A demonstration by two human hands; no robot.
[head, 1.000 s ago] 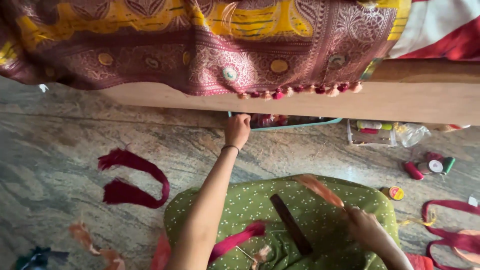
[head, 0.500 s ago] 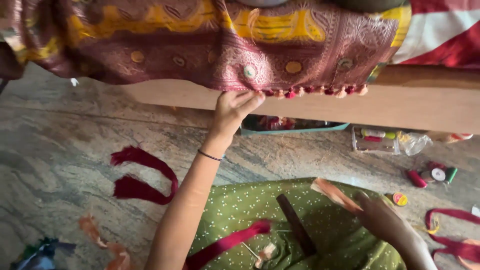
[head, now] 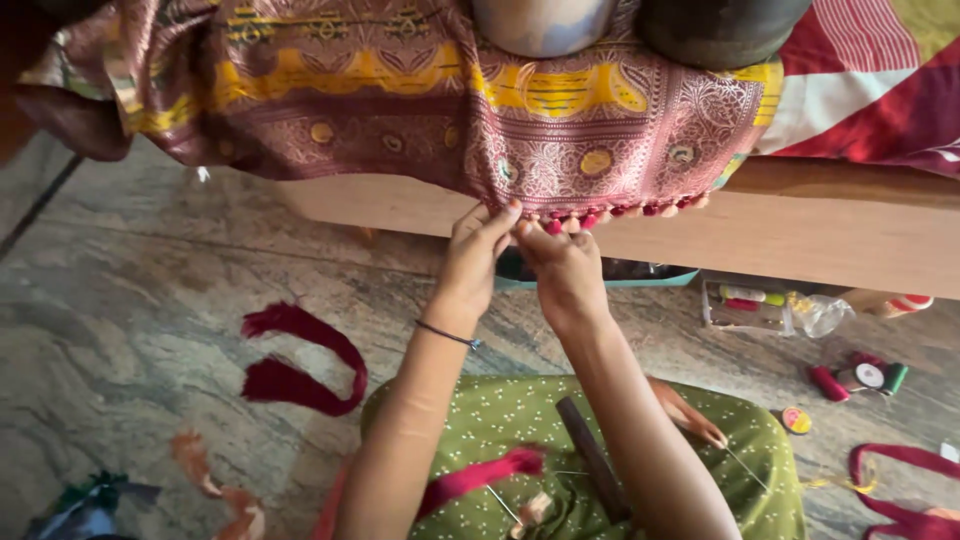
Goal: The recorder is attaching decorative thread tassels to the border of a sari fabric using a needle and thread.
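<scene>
A patterned maroon and yellow silk cloth [head: 420, 110] hangs over a wooden ledge [head: 800, 235], its lower edge trimmed with small red and pink tassels [head: 620, 213]. My left hand [head: 478, 250] and my right hand [head: 560, 262] are both raised to that edge, fingertips pinching the fringe close together. A thin dark band circles my left wrist. On my green dotted lap [head: 510, 420] lie a bundle of red thread [head: 470, 480], a dark wooden stick [head: 592, 458] and an orange thread bundle [head: 685, 410].
A curved hank of maroon thread [head: 300, 360] lies on the stone floor to the left, with orange thread bits [head: 215, 485] nearer. Thread spools [head: 860, 378], a clear box of spools [head: 750, 305] and a teal tray [head: 640, 275] sit under the ledge. Two round pots stand on the cloth.
My right hand has risen from my lap to the tassel edge beside my left hand. The view has tilted upward and drawn closer to the cloth.
</scene>
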